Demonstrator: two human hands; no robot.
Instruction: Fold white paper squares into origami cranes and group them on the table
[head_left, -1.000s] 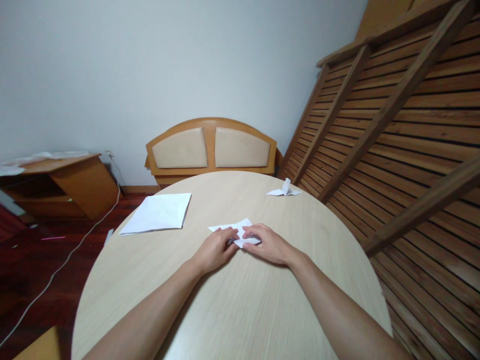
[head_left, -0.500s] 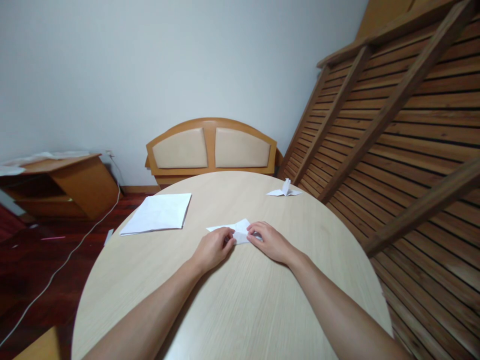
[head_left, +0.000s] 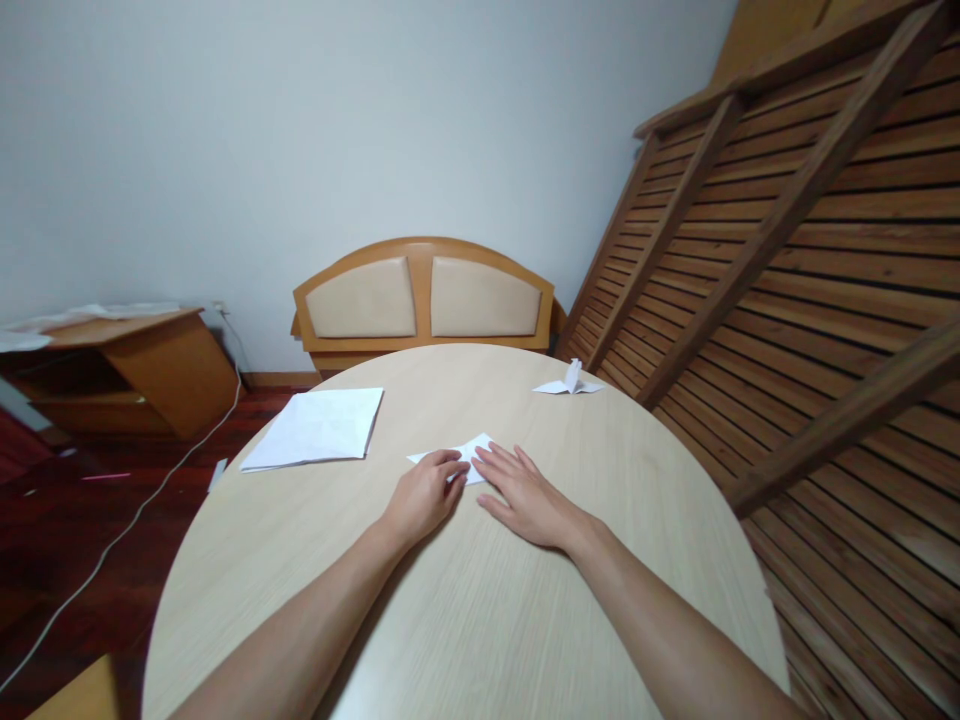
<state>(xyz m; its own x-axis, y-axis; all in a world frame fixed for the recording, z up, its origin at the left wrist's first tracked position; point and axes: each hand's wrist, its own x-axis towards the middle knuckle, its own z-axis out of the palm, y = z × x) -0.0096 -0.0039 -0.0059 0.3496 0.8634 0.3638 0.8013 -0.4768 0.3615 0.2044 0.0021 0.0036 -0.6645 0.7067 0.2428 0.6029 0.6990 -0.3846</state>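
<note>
A small piece of folded white paper lies on the round wooden table, between my two hands and partly covered by them. My left hand has its fingers curled and pinched at the left part of the paper, pressing it against the tabletop. On the right side, my right hand lies flat with its fingers stretched out and apart, the fingertips resting on the paper. Farther back on the right stands a white paper crane with its wings spread.
A stack of white paper sheets lies at the table's left edge. Behind the table is a padded headboard. Wooden slats lean along the right. To the left are a low cabinet and a white cable on the floor.
My right hand has gone from pinching the paper's right edge to lying flat over it, shifted slightly left. The paper has moved a little left; my left hand stays on it.
</note>
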